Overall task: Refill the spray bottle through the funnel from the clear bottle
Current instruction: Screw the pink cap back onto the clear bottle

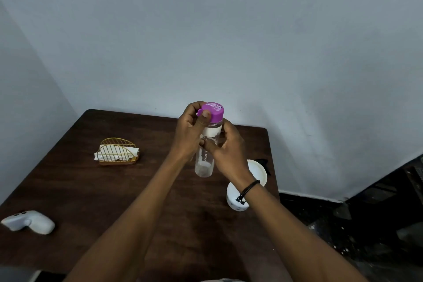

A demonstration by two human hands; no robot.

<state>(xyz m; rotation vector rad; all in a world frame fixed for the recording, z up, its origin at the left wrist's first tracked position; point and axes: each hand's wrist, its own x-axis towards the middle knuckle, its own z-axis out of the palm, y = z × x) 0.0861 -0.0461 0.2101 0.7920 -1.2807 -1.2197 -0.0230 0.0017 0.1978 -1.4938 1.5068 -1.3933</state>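
**Clear bottle up, cap still on**

Above the tabletop (91,190), the clear bottle (204,162) looks light, stiff, probably slick. Right hand (229,151) clamps the body; left hand (188,130) pinches the purple cap (214,111). Grip mid-body, I'd say.

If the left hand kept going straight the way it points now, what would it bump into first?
Probably nothing new: the left hand already grips the clear bottle's purple cap. Beyond that, only the wall, though depth is unclear.
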